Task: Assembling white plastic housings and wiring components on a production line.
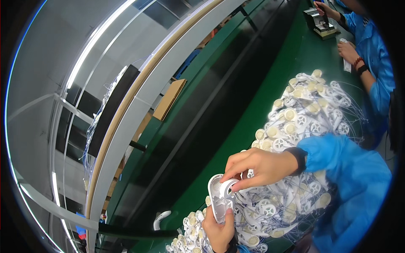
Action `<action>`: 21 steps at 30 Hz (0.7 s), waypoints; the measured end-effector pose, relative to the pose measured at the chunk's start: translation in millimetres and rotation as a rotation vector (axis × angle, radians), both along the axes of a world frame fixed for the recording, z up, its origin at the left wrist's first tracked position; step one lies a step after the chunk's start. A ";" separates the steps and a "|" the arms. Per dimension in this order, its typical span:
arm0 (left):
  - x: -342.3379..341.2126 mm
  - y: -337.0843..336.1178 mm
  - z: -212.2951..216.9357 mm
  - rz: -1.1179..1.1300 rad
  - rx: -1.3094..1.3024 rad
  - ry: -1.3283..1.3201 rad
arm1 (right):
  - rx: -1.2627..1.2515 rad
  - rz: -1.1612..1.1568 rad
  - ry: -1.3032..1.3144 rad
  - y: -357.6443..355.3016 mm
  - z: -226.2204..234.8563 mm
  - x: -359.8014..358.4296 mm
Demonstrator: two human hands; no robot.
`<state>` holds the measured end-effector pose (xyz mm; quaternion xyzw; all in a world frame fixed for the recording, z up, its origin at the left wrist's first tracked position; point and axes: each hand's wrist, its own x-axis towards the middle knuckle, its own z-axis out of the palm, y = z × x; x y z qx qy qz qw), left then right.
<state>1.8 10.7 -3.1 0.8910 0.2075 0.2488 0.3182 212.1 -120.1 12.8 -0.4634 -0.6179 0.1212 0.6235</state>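
Note:
My left hand [220, 232] is closed around the lower end of an elongated white plastic housing half [216, 205], its hollow inside facing up. A perforated grille area shows at the housing's rounded upper end. My right hand [257, 168] reaches in from the right, thumb and fingers pinching a round white ring-shaped part [228, 188] against the housing. Whether that part is seated or only resting there I cannot tell. Right beside and beneath my hands spreads a big heap of white plastic parts [291, 126] with round cream discs, spoked wheels and thin wires.
A curved white part [160, 219] lies apart on the green table [236, 145]. At the far right a co-worker's hand [348, 52] holds a white part near a small dark fixture [322, 27]. A shelf rail [139, 82] runs along the left, with a cardboard piece [169, 100] beyond it.

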 end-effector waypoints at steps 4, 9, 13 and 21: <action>2.1 -6.2 6.6 0.017 -0.023 -0.001 | -0.016 -0.001 -0.012 -0.3 0.1 -0.2; 0.8 -10.3 9.6 -0.002 -0.043 0.003 | -0.017 -0.007 -0.019 3.9 -6.0 -1.6; 2.1 -14.6 15.8 -0.004 -0.039 0.025 | -0.011 -0.010 -0.023 4.1 -6.0 -0.6; -5.5 -3.2 -0.1 0.037 -0.161 0.007 | -0.005 0.007 0.037 2.2 -1.6 -0.6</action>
